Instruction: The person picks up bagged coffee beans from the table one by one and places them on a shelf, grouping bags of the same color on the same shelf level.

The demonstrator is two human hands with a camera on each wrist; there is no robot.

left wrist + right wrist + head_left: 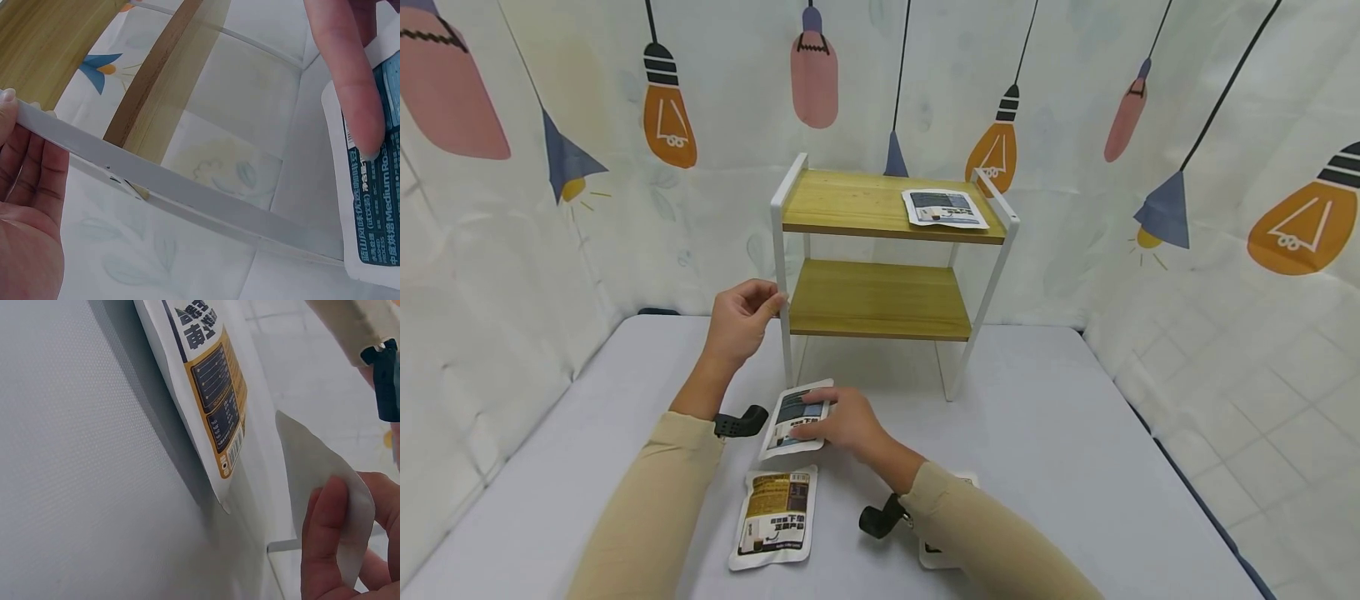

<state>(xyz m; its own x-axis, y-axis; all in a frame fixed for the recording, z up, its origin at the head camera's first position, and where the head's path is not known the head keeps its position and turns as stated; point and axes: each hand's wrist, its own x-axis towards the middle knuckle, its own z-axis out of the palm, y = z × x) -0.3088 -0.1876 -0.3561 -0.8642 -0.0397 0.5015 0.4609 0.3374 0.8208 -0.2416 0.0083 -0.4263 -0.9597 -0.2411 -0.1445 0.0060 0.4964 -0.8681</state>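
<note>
A two-tier shelf rack with wooden boards (880, 300) and a white metal frame (187, 187) stands at the back of the table. My left hand (741, 321) pinches its left front upright between thumb and fingers. In my right hand (850, 423) is a white pouch with a blue label (786, 421), gripped at its right side and raised off the table in the right wrist view, where its plain side (312, 469) shows. Nearer me lies a pouch with a brown-and-gold label (775, 517). Another blue-labelled pouch (943, 208) lies on the top board's right side.
One more white pouch (936, 557) is mostly hidden under my right forearm. A white cloth covers the table (1075, 467). Behind the rack hangs a curtain (730, 200) printed with lamps and bulbs.
</note>
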